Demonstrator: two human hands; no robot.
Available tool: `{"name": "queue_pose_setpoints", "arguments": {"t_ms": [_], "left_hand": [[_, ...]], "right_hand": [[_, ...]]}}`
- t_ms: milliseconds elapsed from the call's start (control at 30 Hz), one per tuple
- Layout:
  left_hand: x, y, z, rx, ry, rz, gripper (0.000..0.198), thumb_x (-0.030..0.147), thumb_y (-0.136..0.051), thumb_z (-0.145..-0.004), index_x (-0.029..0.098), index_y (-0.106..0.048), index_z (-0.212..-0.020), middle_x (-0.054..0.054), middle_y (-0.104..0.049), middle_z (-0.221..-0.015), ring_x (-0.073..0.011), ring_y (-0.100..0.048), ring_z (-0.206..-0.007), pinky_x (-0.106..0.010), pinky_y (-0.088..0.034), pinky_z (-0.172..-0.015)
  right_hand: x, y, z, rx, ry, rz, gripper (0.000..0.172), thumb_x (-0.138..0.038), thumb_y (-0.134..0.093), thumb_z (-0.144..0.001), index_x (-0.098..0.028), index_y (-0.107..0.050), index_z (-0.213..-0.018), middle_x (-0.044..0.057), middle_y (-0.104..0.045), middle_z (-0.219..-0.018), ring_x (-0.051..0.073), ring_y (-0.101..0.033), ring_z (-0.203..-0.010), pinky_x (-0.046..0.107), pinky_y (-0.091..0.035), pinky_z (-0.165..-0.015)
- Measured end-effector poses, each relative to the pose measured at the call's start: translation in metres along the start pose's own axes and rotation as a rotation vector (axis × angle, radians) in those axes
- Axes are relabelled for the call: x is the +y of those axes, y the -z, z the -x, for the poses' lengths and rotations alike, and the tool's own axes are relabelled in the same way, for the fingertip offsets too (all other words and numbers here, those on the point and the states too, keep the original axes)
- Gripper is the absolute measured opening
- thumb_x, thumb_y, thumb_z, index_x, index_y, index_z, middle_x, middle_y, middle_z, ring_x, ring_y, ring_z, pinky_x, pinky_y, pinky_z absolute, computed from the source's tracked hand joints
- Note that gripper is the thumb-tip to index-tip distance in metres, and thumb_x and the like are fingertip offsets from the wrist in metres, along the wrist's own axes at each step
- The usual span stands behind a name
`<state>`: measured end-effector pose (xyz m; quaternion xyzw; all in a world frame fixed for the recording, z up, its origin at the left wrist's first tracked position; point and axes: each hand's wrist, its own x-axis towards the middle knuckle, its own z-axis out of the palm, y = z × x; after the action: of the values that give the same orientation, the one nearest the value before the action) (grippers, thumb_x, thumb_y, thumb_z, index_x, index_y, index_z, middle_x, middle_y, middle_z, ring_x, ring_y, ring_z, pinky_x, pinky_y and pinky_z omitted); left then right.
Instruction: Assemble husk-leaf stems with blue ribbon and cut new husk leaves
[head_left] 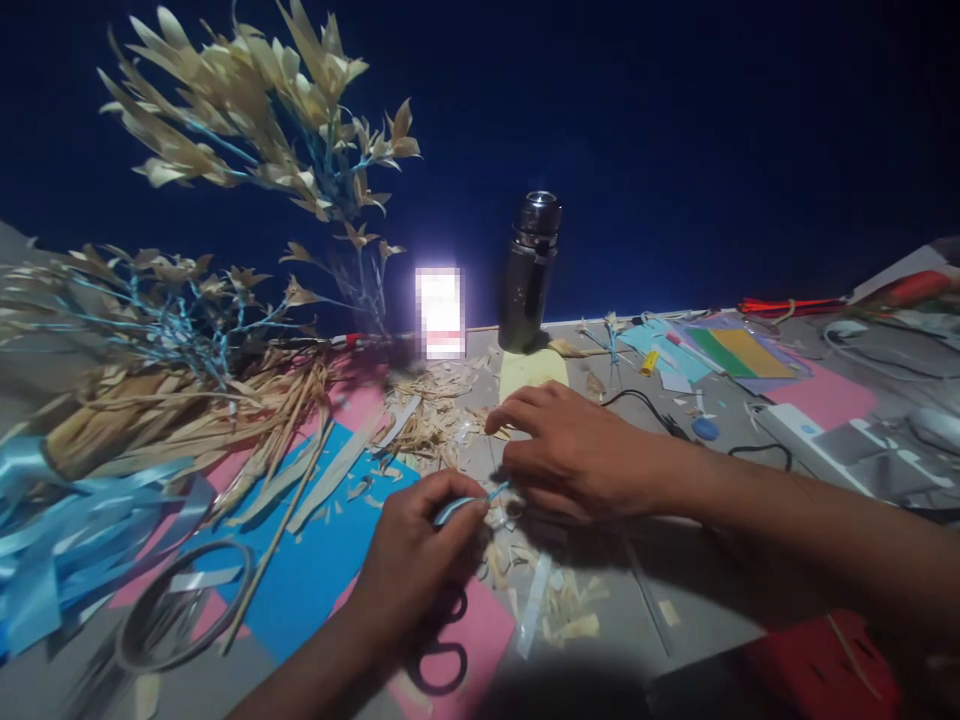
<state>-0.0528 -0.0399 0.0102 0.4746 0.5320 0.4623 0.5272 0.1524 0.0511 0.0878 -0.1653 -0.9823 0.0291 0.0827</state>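
Note:
My left hand (427, 540) pinches a narrow light blue ribbon (454, 509) between thumb and forefinger. From that pinch, a thin twisted blue end runs toward my right hand (570, 455). The fingers of my right hand are bent, with thumb and forefinger close around the tip of the twisted end. Whatever they grip there is hidden. Pale dried-husk scraps (431, 420) lie just beyond both hands. Below my left hand, black-handled scissors (442, 668) rest on a pink sheet (487, 635).
Branches with dried-husk leaves (247, 110) stand at the left. Near them lie blue ribbons (67, 560), a tape roll (127, 640) and a blue sheet (315, 560). A dark flask (529, 280) stands beside a bright light (442, 310). To the right are coloured sheets (739, 350) and a power strip (817, 440).

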Motion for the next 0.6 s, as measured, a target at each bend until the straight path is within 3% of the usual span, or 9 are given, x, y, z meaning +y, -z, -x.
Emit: {"name": "queue_pose_setpoints", "arguments": {"t_ms": [100, 167, 233, 333, 433, 500, 600], "left_hand": [[-0.003, 0.002, 0.0, 0.014, -0.375, -0.356, 0.004, 0.021, -0.072, -0.082, 0.022, -0.075, -0.079, -0.007, -0.07, -0.075, -0.0195, -0.061, -0.069, -0.029, -0.045, -0.065], [-0.004, 0.002, -0.002, 0.016, -0.468, -0.432, 0.006, 0.021, -0.071, -0.082, 0.023, -0.075, -0.079, -0.007, -0.069, -0.075, -0.0204, -0.061, -0.071, -0.03, -0.045, -0.069], [-0.005, 0.003, -0.003, 0.039, -0.368, -0.344, 0.007, 0.024, -0.071, -0.083, 0.022, -0.072, -0.077, -0.005, -0.066, -0.072, -0.0189, -0.058, -0.066, -0.029, -0.045, -0.062], [-0.003, 0.002, -0.006, 0.006, 0.022, 0.073, 0.016, 0.033, -0.071, -0.087, 0.021, -0.066, -0.079, 0.003, -0.051, -0.054, -0.011, -0.038, -0.044, -0.021, -0.031, -0.041], [-0.001, 0.003, -0.01, -0.14, 0.293, 0.488, 0.025, 0.035, -0.072, -0.087, 0.019, -0.057, -0.076, 0.011, -0.033, -0.044, -0.004, -0.014, -0.037, -0.016, -0.012, -0.036], [-0.002, 0.004, -0.013, -0.199, 0.332, 0.602, 0.029, 0.032, -0.074, -0.086, 0.018, -0.054, -0.072, 0.011, -0.033, -0.045, -0.0022, -0.014, -0.037, -0.015, -0.011, -0.036], [-0.006, 0.005, -0.018, -0.23, 0.351, 0.619, 0.032, 0.033, -0.075, -0.086, 0.018, -0.051, -0.07, 0.011, -0.033, -0.047, -0.0016, -0.016, -0.038, -0.014, -0.014, -0.038]], "right_hand": [[0.01, 0.002, -0.009, -0.16, -0.066, -0.262, 0.012, -0.017, -0.063, -0.092, -0.018, -0.069, -0.082, 0.008, -0.071, -0.102, 0.022, -0.064, -0.092, 0.037, -0.05, -0.083], [0.02, 0.001, -0.012, -0.273, -0.103, -0.482, 0.016, -0.021, -0.06, -0.096, -0.017, -0.07, -0.085, 0.005, -0.072, -0.089, 0.018, -0.065, -0.081, 0.031, -0.051, -0.075], [0.03, -0.001, -0.008, -0.205, -0.209, -0.641, 0.021, -0.032, -0.058, -0.099, -0.017, -0.071, -0.092, 0.005, -0.073, -0.092, 0.017, -0.067, -0.079, 0.029, -0.051, -0.071], [0.036, -0.006, 0.007, 0.234, -0.455, -0.791, 0.027, -0.042, -0.058, -0.098, -0.018, -0.07, -0.095, 0.007, -0.074, -0.097, 0.018, -0.067, -0.083, 0.031, -0.052, -0.073], [0.029, -0.012, 0.024, 0.563, -0.616, -1.031, 0.026, -0.041, -0.063, -0.094, -0.018, -0.07, -0.084, 0.006, -0.073, -0.08, 0.015, -0.063, -0.067, 0.029, -0.051, -0.065], [0.011, -0.013, 0.029, 0.615, -0.676, -1.181, 0.018, -0.036, -0.07, -0.089, -0.019, -0.072, -0.086, 0.003, -0.072, -0.075, 0.013, -0.059, -0.06, 0.027, -0.049, -0.06], [-0.029, -0.007, 0.026, 0.426, -0.551, -1.594, 0.013, -0.03, -0.067, -0.089, -0.02, -0.074, -0.092, 0.002, -0.073, -0.077, 0.011, -0.06, -0.057, 0.024, -0.051, -0.057]]}}
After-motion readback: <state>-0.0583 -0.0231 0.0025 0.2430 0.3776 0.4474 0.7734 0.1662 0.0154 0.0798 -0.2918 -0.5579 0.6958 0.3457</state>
